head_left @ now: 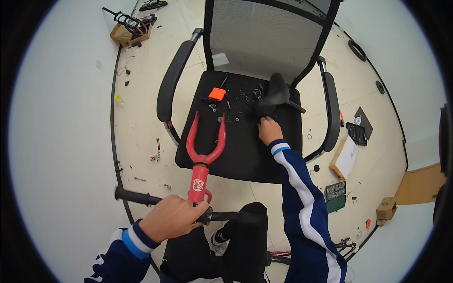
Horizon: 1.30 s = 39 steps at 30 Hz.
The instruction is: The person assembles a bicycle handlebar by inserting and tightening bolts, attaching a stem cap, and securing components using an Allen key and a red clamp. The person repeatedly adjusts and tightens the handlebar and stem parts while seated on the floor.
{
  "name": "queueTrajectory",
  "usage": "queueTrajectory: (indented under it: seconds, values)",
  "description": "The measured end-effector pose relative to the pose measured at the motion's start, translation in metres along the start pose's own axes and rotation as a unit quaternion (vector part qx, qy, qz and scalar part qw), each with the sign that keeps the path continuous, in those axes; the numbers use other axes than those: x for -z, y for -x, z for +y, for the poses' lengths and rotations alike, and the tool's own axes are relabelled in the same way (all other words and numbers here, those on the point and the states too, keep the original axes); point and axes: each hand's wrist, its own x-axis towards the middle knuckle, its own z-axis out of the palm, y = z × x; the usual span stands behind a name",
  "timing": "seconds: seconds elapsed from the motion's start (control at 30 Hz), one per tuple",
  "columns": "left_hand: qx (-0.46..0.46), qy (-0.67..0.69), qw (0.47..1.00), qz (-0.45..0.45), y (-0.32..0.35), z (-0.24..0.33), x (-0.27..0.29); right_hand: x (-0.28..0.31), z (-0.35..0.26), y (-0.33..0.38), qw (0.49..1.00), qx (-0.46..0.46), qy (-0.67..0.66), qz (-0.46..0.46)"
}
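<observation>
My left hand [173, 218] is closed around the stem area of a black bicycle handlebar [134, 195], which joins a red bicycle fork [200, 158]. The fork's two legs point away from me, their tips over the seat of a black office chair [250, 162]. Over the same seat, my right hand [270, 130] has its fingers drawn together, just on the near side of a black bicycle saddle [277, 92]. Whatever those fingers hold, if anything, is hidden. Small bolts, washers and nuts [213, 107] lie scattered on the seat, beside an orange object [217, 94].
Armrests [171, 82] flank the seat, and a mesh backrest [264, 35] rises behind it. On the floor to the right are a black tool case [356, 134], a white-topped box [344, 158] and a green case [336, 203]. A box of bicycle parts [123, 34] stands far left.
</observation>
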Motion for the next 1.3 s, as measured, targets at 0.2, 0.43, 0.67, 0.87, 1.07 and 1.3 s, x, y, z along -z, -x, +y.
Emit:
queueTrajectory:
  seconds: [0.2, 0.43, 0.67, 0.87, 1.07, 1.3]
  values:
    - [0.027, 0.089, 0.996, 0.006, 0.013, -0.005, -0.036, 0.031, 0.013, 0.004, 0.989, 0.144, 0.018, 0.013]
    - [0.03, 0.128, 0.991, 0.035, 0.014, 0.003, -0.04, 0.03, 0.015, -0.004, 0.944, 0.255, 0.209, -0.005]
    - [0.044, 0.105, 0.99, 0.086, 0.002, 0.011, -0.052, 0.068, -0.013, 0.013, 0.915, 0.322, 0.242, 0.022]
    - [0.055, 0.135, 0.97, 0.193, 0.006, 0.007, -0.071, 0.176, -0.1, 0.089, 0.951, 0.126, -0.28, 0.046]
    - [0.09, 0.113, 0.951, 0.274, 0.025, 0.023, -0.076, 0.248, -0.132, 0.189, 0.941, 0.059, -0.333, -0.003]
    - [0.091, 0.111, 0.919, 0.368, 0.033, 0.027, -0.094, 0.213, -0.176, 0.263, 0.797, -0.06, -0.594, 0.09]
